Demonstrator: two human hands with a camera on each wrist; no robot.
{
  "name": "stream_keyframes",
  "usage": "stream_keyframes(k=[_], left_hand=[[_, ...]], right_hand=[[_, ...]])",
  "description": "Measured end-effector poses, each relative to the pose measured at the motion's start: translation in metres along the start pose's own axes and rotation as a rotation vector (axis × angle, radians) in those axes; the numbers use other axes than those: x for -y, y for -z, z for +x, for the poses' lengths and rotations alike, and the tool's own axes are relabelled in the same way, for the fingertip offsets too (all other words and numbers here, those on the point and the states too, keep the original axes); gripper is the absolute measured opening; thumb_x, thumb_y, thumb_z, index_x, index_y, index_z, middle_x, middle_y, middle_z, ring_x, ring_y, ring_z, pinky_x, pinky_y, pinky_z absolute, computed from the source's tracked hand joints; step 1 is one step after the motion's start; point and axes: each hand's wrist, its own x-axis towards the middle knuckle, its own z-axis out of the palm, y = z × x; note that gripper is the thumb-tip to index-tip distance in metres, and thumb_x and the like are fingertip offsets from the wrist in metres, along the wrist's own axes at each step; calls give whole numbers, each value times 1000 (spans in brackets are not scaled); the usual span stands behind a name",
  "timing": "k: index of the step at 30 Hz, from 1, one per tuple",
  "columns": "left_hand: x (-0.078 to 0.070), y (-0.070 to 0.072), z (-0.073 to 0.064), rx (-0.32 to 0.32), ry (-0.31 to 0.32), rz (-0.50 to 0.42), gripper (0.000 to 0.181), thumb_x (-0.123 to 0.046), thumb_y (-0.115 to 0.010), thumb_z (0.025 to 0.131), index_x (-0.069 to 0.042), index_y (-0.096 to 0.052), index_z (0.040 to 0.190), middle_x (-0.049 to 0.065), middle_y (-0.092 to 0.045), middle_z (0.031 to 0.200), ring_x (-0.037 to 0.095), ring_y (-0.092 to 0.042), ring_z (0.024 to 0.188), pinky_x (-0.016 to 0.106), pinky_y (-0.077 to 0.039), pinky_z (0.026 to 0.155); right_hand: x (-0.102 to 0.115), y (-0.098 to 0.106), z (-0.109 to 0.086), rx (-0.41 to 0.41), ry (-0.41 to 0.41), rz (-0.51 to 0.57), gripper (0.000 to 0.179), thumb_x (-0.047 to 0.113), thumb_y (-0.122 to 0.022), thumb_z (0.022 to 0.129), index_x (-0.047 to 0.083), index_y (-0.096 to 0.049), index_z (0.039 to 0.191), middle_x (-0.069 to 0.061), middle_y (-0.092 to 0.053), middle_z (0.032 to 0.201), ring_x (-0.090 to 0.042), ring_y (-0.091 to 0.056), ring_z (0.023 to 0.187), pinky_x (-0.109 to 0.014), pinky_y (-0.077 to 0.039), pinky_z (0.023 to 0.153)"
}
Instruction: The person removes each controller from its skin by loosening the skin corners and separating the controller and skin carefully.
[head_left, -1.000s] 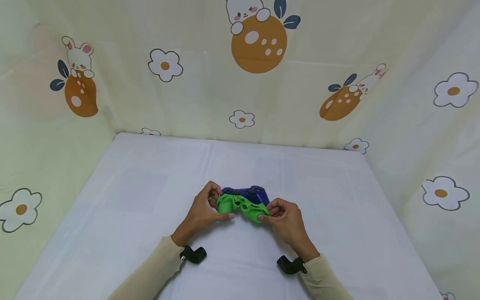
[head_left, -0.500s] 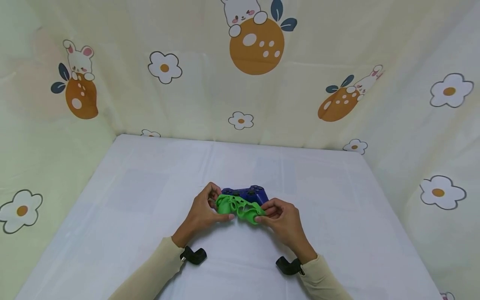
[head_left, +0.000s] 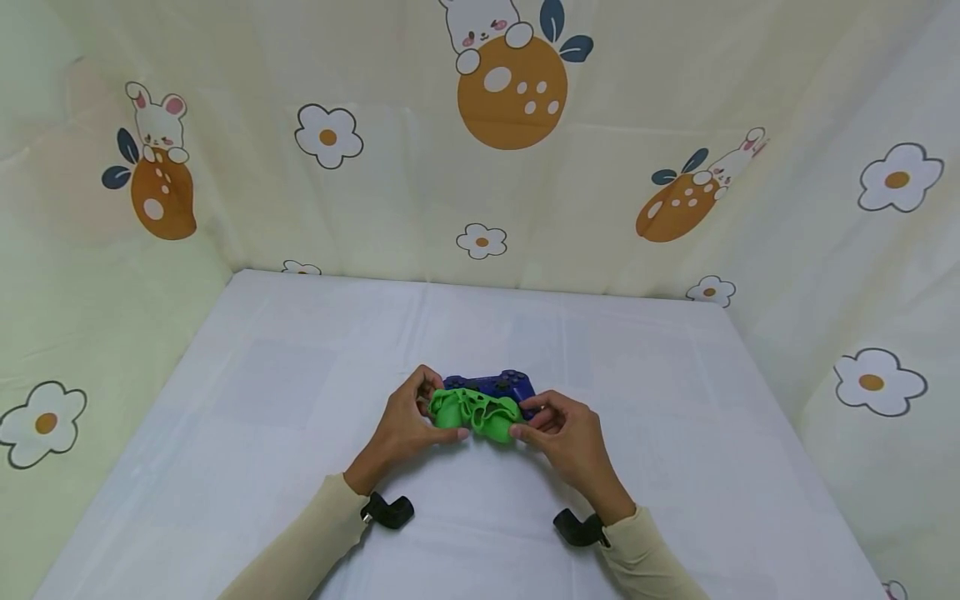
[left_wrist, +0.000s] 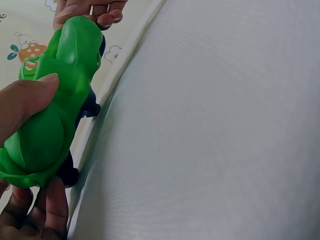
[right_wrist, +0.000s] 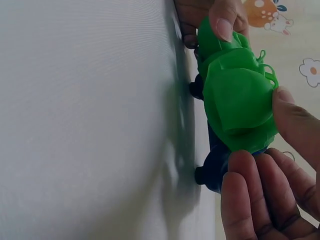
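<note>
Two bare hands are seen from above, brought close together over a white-covered table (head_left: pixel 480 542), with a green game-controller cover (right_wrist: pixel 240 97) held between them near the middle of the tabletop. The cover is hollow and flexible-looking, with rounded grip ends and cut-out holes across its front. Its left end is gripped by the left hand (head_left: pixel 401 425): the thumb is laid on the near side and the fingers are curled around the far side. Its right end is pinched by the right hand (head_left: pixel 573 433), between the thumb and the fingertips. Just behind the cover, and partly hidden by it, a dark blue game controller (head_left: pixel 495 385) is seen, its buttons visible from above. Whether the controller is also held by the fingers, or is rested on the table, cannot be told.

Both arms are covered by long cream sleeves (head_left: pixel 307 533), and a black curved device (head_left: pixel 390 510) is worn at each wrist. The table is enclosed on three sides by pale cloth (head_left: pixel 397 208), which is printed with white flowers (head_left: pixel 328 136) and with rabbits perched on orange fruits (head_left: pixel 513 100).
</note>
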Motion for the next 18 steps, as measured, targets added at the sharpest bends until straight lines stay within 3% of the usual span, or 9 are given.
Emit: stream_keyframes(k=[11, 18], left_hand=[[-4, 1, 0, 0, -11, 17, 67, -25, -102, 68, -16, -54, 113, 5, -56, 99, 20, -49, 80, 24, -43, 69], [-1, 0, -1, -4, -22, 26, 67, -26, -102, 68, -16, -54, 113, 4, -57, 99, 18, -50, 81, 24, -44, 70]], right_hand=[[14, 1, 3, -24, 99, 26, 34, 28, -95, 80, 20, -77, 108, 0, -71, 86, -12, -69, 75, -26, -59, 70], [22, -10, 6, -29, 241, -32, 41, 28, -97, 77, 20, -77, 112, 2, -70, 104, -14, -67, 96, -43, -60, 87]])
